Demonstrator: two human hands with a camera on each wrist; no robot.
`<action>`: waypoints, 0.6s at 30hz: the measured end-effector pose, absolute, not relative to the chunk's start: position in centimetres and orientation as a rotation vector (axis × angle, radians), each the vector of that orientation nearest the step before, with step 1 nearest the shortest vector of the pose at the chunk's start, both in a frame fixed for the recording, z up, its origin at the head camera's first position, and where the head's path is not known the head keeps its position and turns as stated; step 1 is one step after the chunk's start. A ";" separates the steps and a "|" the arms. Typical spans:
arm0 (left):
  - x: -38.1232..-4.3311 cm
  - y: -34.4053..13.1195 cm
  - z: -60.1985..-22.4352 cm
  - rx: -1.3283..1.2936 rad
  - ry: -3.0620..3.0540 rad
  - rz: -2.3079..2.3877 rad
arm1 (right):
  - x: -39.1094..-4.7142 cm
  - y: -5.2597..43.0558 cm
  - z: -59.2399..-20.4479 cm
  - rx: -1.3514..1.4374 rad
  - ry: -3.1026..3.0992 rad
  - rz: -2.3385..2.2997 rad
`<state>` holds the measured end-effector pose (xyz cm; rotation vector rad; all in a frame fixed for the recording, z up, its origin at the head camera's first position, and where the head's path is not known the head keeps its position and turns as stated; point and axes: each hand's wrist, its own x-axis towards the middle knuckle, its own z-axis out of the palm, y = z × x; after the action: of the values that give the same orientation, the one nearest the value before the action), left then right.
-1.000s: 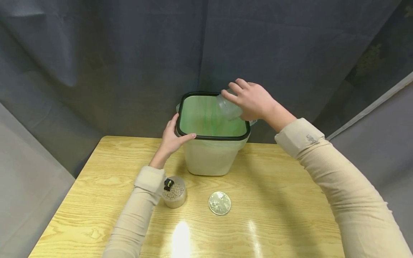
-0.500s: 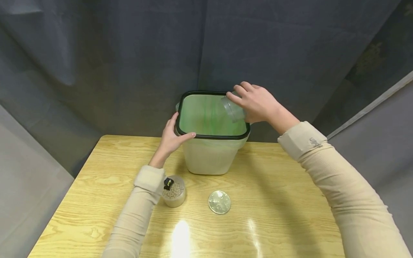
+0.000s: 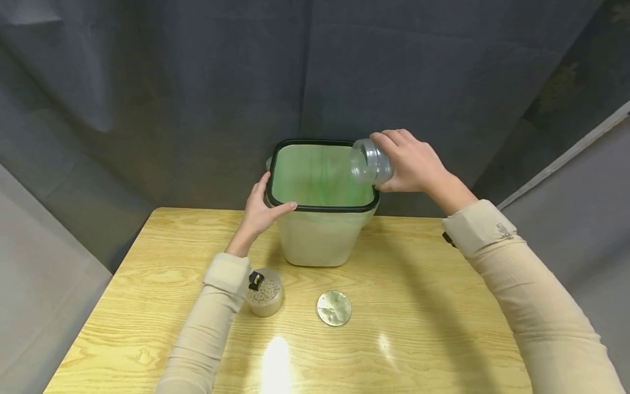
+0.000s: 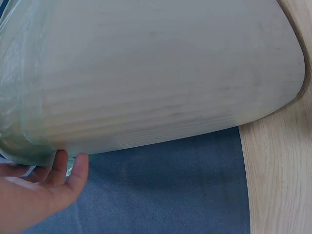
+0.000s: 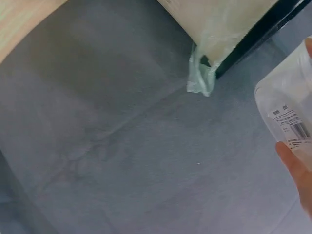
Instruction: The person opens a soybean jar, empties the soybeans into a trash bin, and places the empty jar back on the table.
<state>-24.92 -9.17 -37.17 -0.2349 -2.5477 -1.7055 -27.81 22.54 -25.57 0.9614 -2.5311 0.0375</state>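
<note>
A pale trash bin [image 3: 317,238] with a black rim and a green plastic liner [image 3: 315,169] stands upright at the back of the table. My left hand [image 3: 258,212] holds its near left corner, thumb along the front rim and fingers against the outer side. Over the bin's right edge, my right hand [image 3: 413,165] grips a clear plastic jar [image 3: 370,163]. The jar is tipped sideways, mouth toward the bin, and looks see-through with no contents visible. In the right wrist view, a barcode label [image 5: 291,126] shows on the jar.
A clear jar of small beige beans [image 3: 266,295] stands beside my left forearm, partly behind the wrist camera [image 3: 256,280]. A round shiny lid [image 3: 334,308] lies in front of the bin on the wooden table [image 3: 408,339]. Dark curtain [image 3: 197,98] hangs behind.
My right hand has moved right and slightly toward me with the jar, from over the bin's opening to its right edge, and the jar is less steeply tipped. My left hand has stayed put.
</note>
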 end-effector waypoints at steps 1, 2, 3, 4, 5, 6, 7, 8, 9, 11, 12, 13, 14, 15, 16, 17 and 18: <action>-24.9 -9.2 -37.2 -0.233 -2.549 -1.706 | -27.7 22.9 -25.8 0.940 -2.539 0.079; -24.9 -9.3 -37.2 -0.230 -2.550 -1.708 | -27.5 23.2 -26.0 0.921 -2.546 0.120; -24.9 -9.3 -37.2 -0.227 -2.552 -1.711 | -27.3 23.5 -26.1 0.903 -2.555 0.159; -25.0 -9.4 -37.3 -0.224 -2.554 -1.712 | -27.1 23.8 -26.3 0.889 -2.564 0.197; -25.0 -9.4 -37.3 -0.220 -2.554 -1.712 | -26.9 24.1 -26.5 0.875 -2.569 0.235; -25.0 -9.5 -37.3 -0.220 -2.555 -1.711 | -26.7 24.4 -26.7 0.863 -2.572 0.268; -25.0 -9.5 -37.4 -0.221 -2.554 -1.709 | -26.5 24.6 -26.9 0.851 -2.571 0.304; -25.0 -9.5 -37.4 -0.222 -2.553 -1.708 | -26.3 24.8 -27.1 0.840 -2.568 0.338; -25.1 -9.5 -37.4 -0.224 -2.553 -1.706 | -26.1 25.1 -27.3 0.828 -2.566 0.371; -25.1 -9.6 -37.4 -0.226 -2.552 -1.700 | -25.6 25.5 -27.8 0.803 -2.553 0.440; -25.2 -9.6 -37.4 -0.227 -2.553 -1.698 | -25.4 25.7 -28.0 0.790 -2.545 0.475; -25.2 -9.6 -37.4 -0.228 -2.552 -1.697 | -25.1 25.9 -28.3 0.778 -2.536 0.508; -25.2 -9.6 -37.4 -0.229 -2.551 -1.700 | -24.9 26.1 -28.6 0.769 -2.527 0.536; -25.3 -9.6 -37.4 -0.229 -2.551 -1.699 | -24.7 26.2 -28.8 0.761 -2.517 0.566; -25.3 -9.6 -37.4 -0.229 -2.552 -1.698 | -24.4 26.4 -29.1 0.752 -2.505 0.593; -25.3 -9.7 -37.5 -0.228 -2.552 -1.697 | -24.2 26.6 -29.4 0.745 -2.493 0.623; -25.3 -9.7 -37.4 -0.228 -2.551 -1.699 | -24.0 26.7 -29.7 0.738 -2.484 0.649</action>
<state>-25.30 -9.71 -37.44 -0.2281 -2.5512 -1.6989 -24.00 26.74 -29.70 0.7380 -2.4843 0.6493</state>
